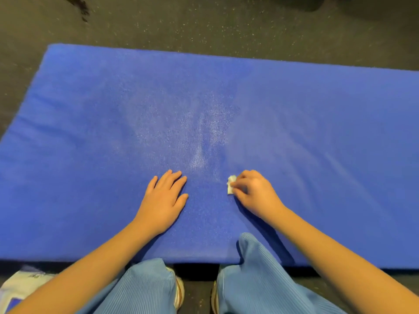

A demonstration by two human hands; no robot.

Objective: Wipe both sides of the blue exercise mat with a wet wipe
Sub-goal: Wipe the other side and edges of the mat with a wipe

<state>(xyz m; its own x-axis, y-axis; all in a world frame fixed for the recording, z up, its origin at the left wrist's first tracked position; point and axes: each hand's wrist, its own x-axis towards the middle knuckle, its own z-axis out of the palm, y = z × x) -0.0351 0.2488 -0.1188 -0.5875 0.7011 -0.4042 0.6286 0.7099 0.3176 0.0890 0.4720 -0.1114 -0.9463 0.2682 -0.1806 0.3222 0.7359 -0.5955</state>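
One big blue mat [294, 132] lies flat on the dark floor [204, 23], right in front of me. It looks thick and squishy, like foam, so I think it is light but floppy and will bend when I lift it. Its top is bumpy, not slippery, with a pale shiny patch [204, 132] in the middle, maybe damp. To turn it over I would take the long edge near my knees [149, 279] with both hands, well apart. The wet wipe [231, 186] is tiny, soft and scrunched up. My right hand [256, 196] pinches it with curled fingers and presses it on the mat. My left hand [163, 205] lies flat beside it, fingers straight, holding nothing. Some white pack [20, 288] sits on the floor by my left arm.
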